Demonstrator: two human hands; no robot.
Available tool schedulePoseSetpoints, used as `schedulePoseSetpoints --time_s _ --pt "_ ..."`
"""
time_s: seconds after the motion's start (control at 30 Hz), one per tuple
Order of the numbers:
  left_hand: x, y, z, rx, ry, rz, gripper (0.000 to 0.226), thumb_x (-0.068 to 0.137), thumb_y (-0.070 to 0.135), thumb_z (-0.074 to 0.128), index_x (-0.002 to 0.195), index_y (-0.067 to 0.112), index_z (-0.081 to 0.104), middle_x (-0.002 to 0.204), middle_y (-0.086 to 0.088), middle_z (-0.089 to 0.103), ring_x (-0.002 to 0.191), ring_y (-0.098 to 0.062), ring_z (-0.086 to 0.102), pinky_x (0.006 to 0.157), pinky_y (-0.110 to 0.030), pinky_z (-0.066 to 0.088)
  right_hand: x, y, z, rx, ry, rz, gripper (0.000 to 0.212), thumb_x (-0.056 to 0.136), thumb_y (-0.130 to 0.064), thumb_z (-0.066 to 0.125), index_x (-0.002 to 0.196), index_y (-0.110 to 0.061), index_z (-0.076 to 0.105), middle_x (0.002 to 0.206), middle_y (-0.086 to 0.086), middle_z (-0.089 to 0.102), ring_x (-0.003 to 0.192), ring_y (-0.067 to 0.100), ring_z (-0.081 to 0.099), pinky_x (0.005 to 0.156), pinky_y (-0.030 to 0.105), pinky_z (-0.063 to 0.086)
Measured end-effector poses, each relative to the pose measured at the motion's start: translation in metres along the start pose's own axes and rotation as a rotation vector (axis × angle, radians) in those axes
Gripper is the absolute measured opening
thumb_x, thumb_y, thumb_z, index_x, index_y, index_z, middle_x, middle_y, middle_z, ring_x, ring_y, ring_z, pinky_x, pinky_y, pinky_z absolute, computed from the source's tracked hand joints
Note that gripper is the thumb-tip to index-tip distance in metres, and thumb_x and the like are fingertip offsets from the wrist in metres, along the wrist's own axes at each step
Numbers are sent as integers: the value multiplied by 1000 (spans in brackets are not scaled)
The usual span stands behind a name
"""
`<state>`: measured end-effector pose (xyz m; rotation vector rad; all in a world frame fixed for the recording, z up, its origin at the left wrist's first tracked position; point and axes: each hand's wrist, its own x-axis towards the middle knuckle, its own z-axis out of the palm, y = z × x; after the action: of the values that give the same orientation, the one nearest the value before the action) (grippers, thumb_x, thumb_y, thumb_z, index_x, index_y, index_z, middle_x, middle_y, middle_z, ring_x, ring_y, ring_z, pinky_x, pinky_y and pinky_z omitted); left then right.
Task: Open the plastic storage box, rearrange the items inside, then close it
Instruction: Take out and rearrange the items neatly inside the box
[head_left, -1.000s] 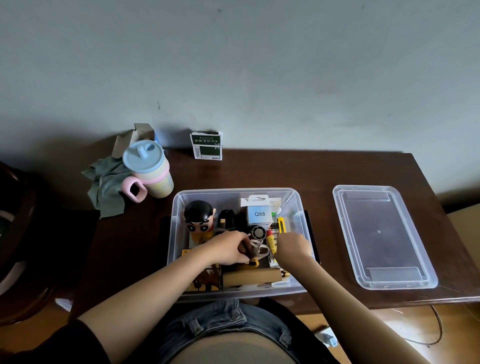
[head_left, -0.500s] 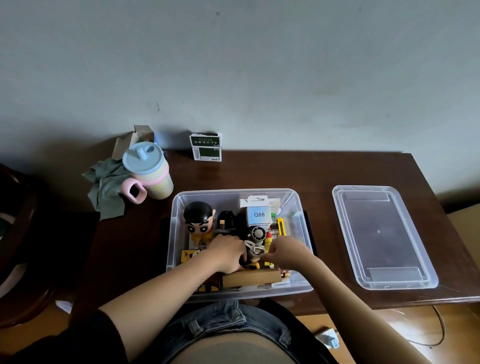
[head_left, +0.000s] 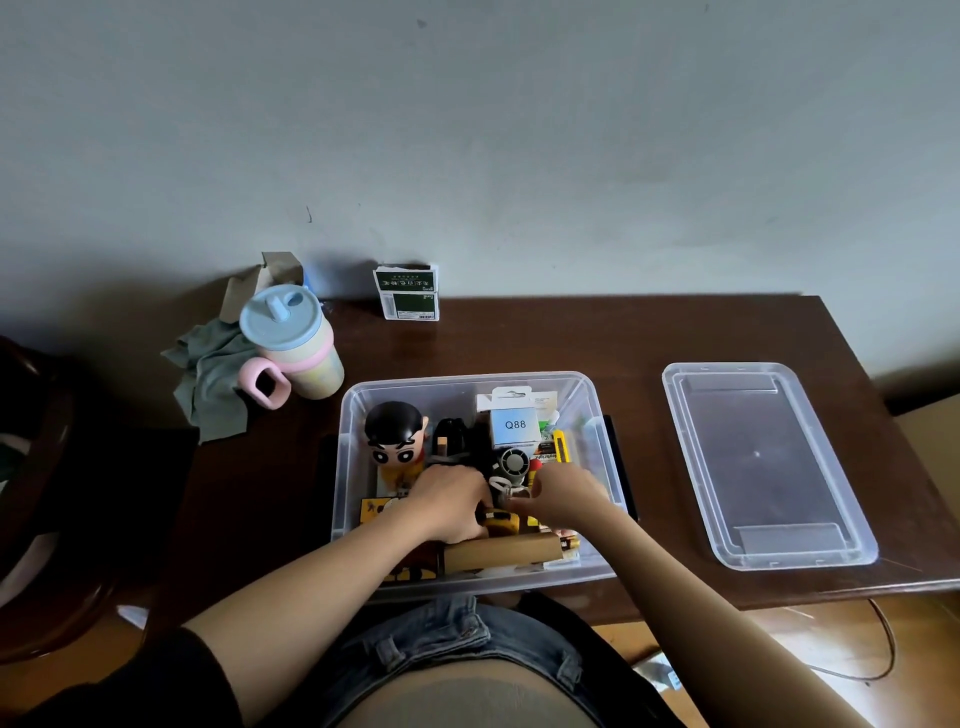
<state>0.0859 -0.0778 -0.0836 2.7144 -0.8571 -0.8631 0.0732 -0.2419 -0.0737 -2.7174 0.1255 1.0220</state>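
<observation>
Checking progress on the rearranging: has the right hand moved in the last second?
Yes: the right hand shifted left, toward the small fan.

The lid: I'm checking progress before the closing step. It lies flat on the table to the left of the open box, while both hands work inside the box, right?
Not quite. The head view shows the lid lying flat on the table to the right of the open box, not the left. The rest holds: the left hand and right hand are both inside the box.
</observation>
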Motion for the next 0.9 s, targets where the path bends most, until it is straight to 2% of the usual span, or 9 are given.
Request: schedulePoseSetpoints --time_s 0.13,0.2,0.27,0.37,0.43,0.5,0.63,0.77,0.9 --pt "-6 -15 -9 -158 14 42 38 81 36 65 117 22 65 109 4 58 94 -14 57 72 -26 47 -2 0 -9 -9 -24 -9 49 84 -55 59 58 -16 45 62 0 57 56 12 51 62 27 47" --pt "-9 -24 -14 -301 -13 48 38 81 36 66 117 25 64 116 10 55 101 -8 53 83 -25 47 -5 1 -15 -43 -30 -8 44 83 -51 63 63 -14 47 73 3 61 69 17 58 70 30 52" --pt "-14 -33 -21 -469 -32 53 35 83 35 66 117 27 63 117 14 56 105 0 50 91 -19 41 -9 2 -22 -69 -25 -17 42 82 -48 66 65 -13 50 77 3 61 73 20 59 72 31 52" --pt "-21 -45 -29 -665 37 56 23 87 32 65 109 28 62 102 17 59 93 12 49 80 -8 36 -16 1 -35 -16 -3 -51 40 80 -47 67 67 -10 59 82 8 71 73 20 65 67 29 52" --pt "-25 -52 -29 -856 126 43 11 91 27 62 101 29 60 95 12 61 87 6 57 76 -12 42 -19 -2 -43 17 30 -77 41 81 -46 67 64 -8 62 81 9 72 65 17 61 62 27 48" --pt "-29 -57 -26 -1107 218 -49 9 94 24 55 101 30 58 99 5 60 93 -4 59 73 -16 49 -20 -7 -48 38 68 -109 41 82 -43 66 75 -3 67 81 11 72 63 16 58 63 30 50" --pt "-34 -62 -27 -1589 321 -283 12 98 19 45 104 17 56 107 -12 49 97 -27 55 68 -37 57 -21 -24 -51 79 110 -204 24 84 -38 64 80 -14 66 84 2 69 75 16 62 72 33 53" --pt "-40 -65 -30 -1675 392 -332 15 96 13 42 100 18 55 102 -14 48 89 -27 54 54 -32 54 -17 -41 -44 81 112 -277 10 84 -27 63 85 -20 70 91 -5 70 85 14 64 72 26 51" --pt "-45 -66 -33 -1639 477 -353 20 95 10 41 98 21 58 100 -13 52 90 -27 54 59 -35 52 -13 -59 -37 36 177 -309 11 85 -23 61 92 -24 68 97 -5 69 91 15 63 72 28 52"
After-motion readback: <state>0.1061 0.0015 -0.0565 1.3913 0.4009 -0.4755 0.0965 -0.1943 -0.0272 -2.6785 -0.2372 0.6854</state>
